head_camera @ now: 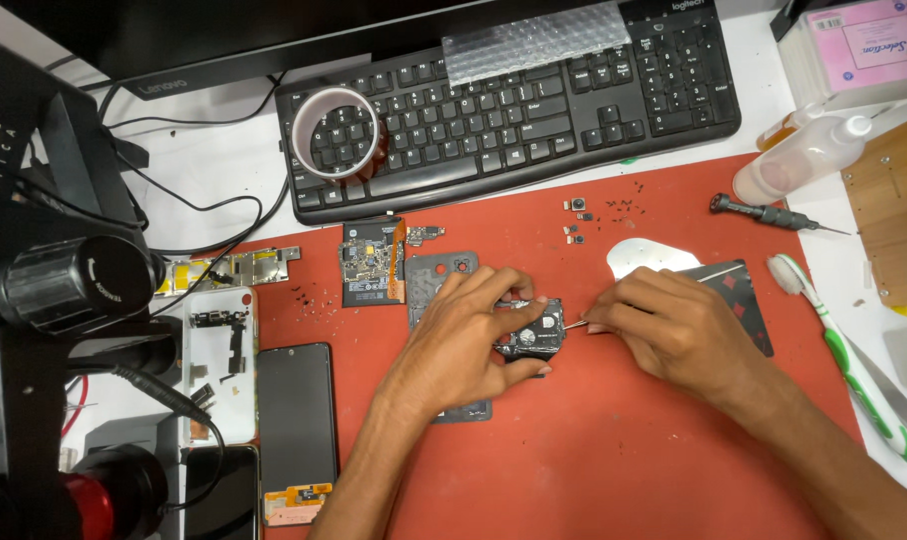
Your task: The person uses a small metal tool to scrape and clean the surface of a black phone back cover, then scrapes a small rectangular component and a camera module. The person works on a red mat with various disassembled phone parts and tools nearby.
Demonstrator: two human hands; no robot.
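Circuit board (530, 338), dark and small, sits near the middle of the red mat (594, 450), partly over a grey phone frame (436, 285). I see my left hand (469, 335) closed around it, thumb under the near edge and fingers curled over the far edge, so the board is pinched and lifted a little off the frame. My right hand (674, 330) is closed on a thin metal tool (577, 323), probably tweezers, whose tip touches the board's right edge.

Risk, as I judge it: the tip could skid across the board if I press too hard, since the left hand grips only by the edges and the board can pivot. A slip would scratch parts or flick something small away.

Loose screws (624, 207) and tiny camera modules (577, 222) lie scattered on the mat above the hands; a sweep of my right wrist could scatter them. More screws (309, 300) lie to the left, near a second board with a copper-coloured strip (372, 262).

Further out: a dark screen panel (296, 415), a white phone shell (221, 360), a screwdriver (769, 214), a toothbrush (844, 350) and a plastic bottle (804, 155) at the counter's right edge. The bottle lies tipped; I cannot tell whether it is capped tightly.
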